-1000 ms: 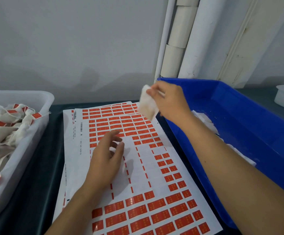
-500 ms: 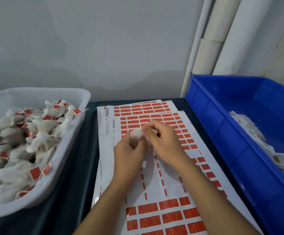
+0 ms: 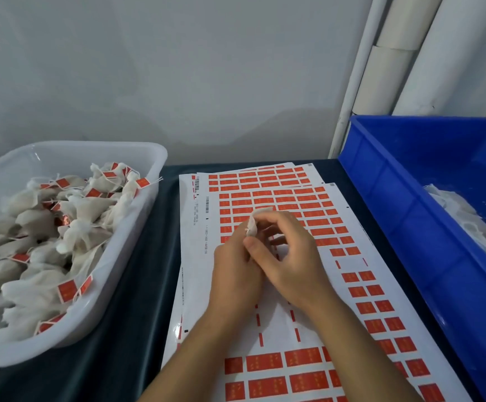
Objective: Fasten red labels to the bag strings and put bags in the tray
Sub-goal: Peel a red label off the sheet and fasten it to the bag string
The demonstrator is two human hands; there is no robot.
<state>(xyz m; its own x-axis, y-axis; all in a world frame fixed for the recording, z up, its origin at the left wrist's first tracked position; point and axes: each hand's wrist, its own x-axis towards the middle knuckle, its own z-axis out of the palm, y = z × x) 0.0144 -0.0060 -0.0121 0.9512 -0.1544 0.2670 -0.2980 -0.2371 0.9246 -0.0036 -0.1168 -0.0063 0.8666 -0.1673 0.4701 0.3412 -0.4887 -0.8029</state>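
I see both hands meeting over the label sheet, forearms coming up from the bottom edge and angled toward each other. The right hand lies partly over the left hand, its fingers curled and pinching a small white bag at the fingertips — the bag stands just above the knuckles, over the rows of red labels. The left hand's fingers are bent up toward the same bag, but how firmly they hold it I cannot tell, since the right hand covers them. To the left sits the white tray, heaped with labelled bags. On the right stands a blue bin — white bags lie inside it.
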